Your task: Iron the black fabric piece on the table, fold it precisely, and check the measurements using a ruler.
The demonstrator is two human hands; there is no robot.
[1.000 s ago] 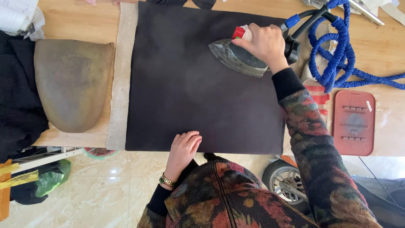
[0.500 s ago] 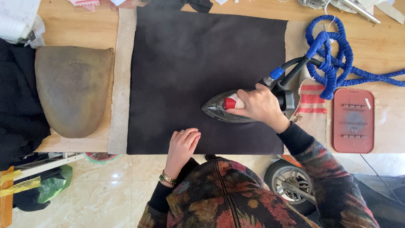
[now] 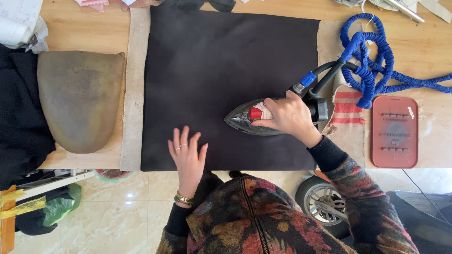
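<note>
A large piece of black fabric lies flat on a wooden table. My right hand grips the handle of a steam iron that rests on the fabric's lower right part, its tip pointing left. My left hand lies flat with fingers spread on the fabric's near edge, left of the iron. A blue wrapped hose runs from the iron's back toward the right.
A tan, rounded pressing pad sits at the table's left. A red iron rest lies at the right beside a striped cloth. Dark cloth hangs at far left. A wheel stands on the tiled floor.
The iron has moved from the fabric's upper right down toward the near edge and leftward, in my right hand. My left hand stayed flat on the near edge and spread its fingers.
</note>
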